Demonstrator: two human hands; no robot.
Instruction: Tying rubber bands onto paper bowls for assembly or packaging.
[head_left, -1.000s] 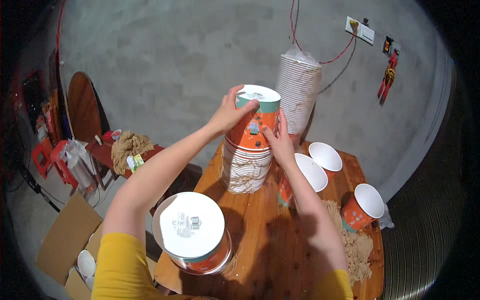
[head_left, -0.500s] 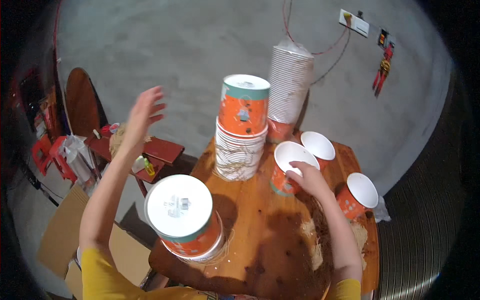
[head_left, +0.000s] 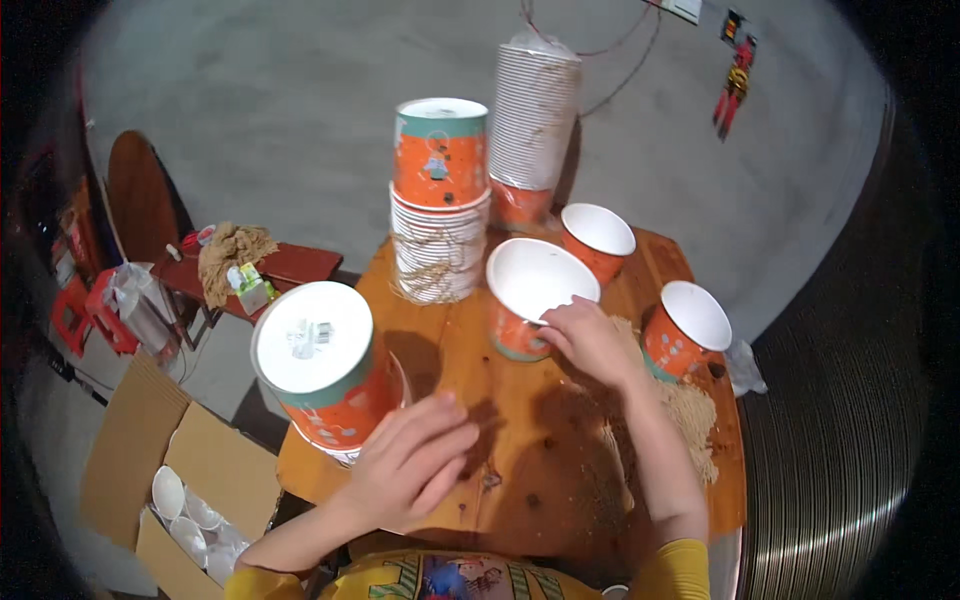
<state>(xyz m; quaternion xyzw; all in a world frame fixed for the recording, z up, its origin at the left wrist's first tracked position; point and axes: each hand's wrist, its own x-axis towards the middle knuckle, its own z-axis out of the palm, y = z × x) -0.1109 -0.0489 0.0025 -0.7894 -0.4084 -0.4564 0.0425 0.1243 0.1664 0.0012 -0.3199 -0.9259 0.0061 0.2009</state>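
Observation:
My right hand grips the near right rim of an upright orange paper bucket with a teal base band and white inside. Over the table's near edge my left hand is open, holding nothing, its fingers stretched to the right. It is nearest to the upside-down stack of paper buckets at the near left, and covers part of its lower side. Farther back stands another upside-down stack, with thin strands about its white rims. Two more upright buckets stand beyond my right hand: one behind, one to the right.
A tall bagged stack of buckets stands at the back of the wooden table. Tan fibre and dark crumbs lie by my right forearm. On the left are a red bench and an open cardboard box holding white cups.
My left hand has come down from high on the left to the table's near edge. My right hand keeps hold of the bucket's rim. The view has shifted.

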